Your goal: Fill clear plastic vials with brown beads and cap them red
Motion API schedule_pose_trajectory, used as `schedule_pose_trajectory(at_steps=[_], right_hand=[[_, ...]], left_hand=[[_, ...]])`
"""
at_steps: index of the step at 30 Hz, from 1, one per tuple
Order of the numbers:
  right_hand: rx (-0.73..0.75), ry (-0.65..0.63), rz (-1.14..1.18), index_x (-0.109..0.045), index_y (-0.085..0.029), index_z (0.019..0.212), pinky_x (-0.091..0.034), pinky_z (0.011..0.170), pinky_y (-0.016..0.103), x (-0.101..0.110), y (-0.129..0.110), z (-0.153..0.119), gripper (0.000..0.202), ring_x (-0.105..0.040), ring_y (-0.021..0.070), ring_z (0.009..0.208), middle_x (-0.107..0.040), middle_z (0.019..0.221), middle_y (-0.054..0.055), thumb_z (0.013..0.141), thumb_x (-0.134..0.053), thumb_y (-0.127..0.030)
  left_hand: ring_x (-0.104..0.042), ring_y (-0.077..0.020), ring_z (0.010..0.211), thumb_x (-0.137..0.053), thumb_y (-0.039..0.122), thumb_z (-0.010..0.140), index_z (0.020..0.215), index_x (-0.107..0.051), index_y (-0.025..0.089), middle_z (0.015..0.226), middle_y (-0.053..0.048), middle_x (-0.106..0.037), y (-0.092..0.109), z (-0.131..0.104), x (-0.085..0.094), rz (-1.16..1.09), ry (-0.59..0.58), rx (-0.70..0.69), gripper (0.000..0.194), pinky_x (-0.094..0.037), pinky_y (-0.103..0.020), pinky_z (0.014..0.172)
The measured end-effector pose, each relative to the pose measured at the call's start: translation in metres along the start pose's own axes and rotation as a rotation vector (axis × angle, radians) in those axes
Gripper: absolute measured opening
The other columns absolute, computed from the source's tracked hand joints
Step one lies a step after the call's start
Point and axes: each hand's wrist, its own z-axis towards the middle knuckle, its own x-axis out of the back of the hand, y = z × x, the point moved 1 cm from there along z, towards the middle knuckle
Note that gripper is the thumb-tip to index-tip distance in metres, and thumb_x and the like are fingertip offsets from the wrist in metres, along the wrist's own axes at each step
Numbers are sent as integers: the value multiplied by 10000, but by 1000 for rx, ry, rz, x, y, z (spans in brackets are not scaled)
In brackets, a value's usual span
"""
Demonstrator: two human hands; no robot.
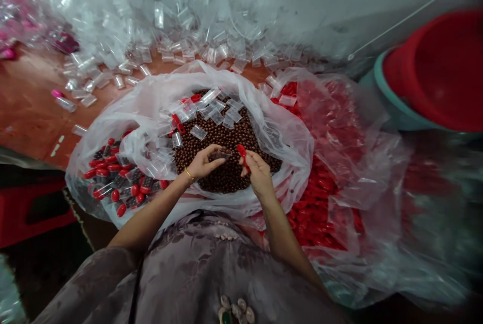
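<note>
My left hand (pixel 206 163) is closed round a clear plastic tube (pixel 220 154), its open end facing right; dark balls seem to show through its wall. A short gap away, my right hand (pixel 255 169) pinches a red plastic cap (pixel 242 151). Both hands are just above a heap of small brown balls (pixel 226 183) in a white plastic bag (pixel 290 135). Several empty clear tubes (pixel 198 132) and a few red caps (pixel 180 127) lie on top of the balls. To the left, capped tubes filled with dark balls (pixel 113 168) are piled in clear plastic.
A large pile of clear tubes (pixel 158 17) covers the back of the orange table (pixel 30 97). Red caps fill a plastic bag (pixel 320 183) on the right. A red bucket (pixel 426 72) stands at the far right, and a red stool (pixel 22 213) at the left.
</note>
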Motion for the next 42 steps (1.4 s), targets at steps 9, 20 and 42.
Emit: schedule_pose_trajectory(at_steps=[9,20,42], right_hand=[[-78,74,80,-567,-197,804,-326,376,177,1,1,-6,267,-373,34,402,-507,653,-49,782,-520,-460],[-234,51,339,-592,-183,833,-380,356,190,-3,-7,-11,242,-388,37,382,-550,654,-53,669,-544,-354],[-42,185,656,-613,-252,748,-445,934,339,-10,-13,-6,196,-629,110,813,-615,773,-73,610,-751,-272]], left_hand=[[-552,-95,619,-660,456,698,960,-509,119,737,-1,-559,6,-9,-9,-426,-201,201,453,-499,-233,555],[-535,-94,723,-634,442,736,1021,-508,136,886,-25,-547,3,-15,-6,-315,-169,72,437,-476,-236,667],[-514,-81,649,-676,420,694,968,-498,128,761,4,-546,5,-11,-45,-533,-266,128,438,-443,-224,630]])
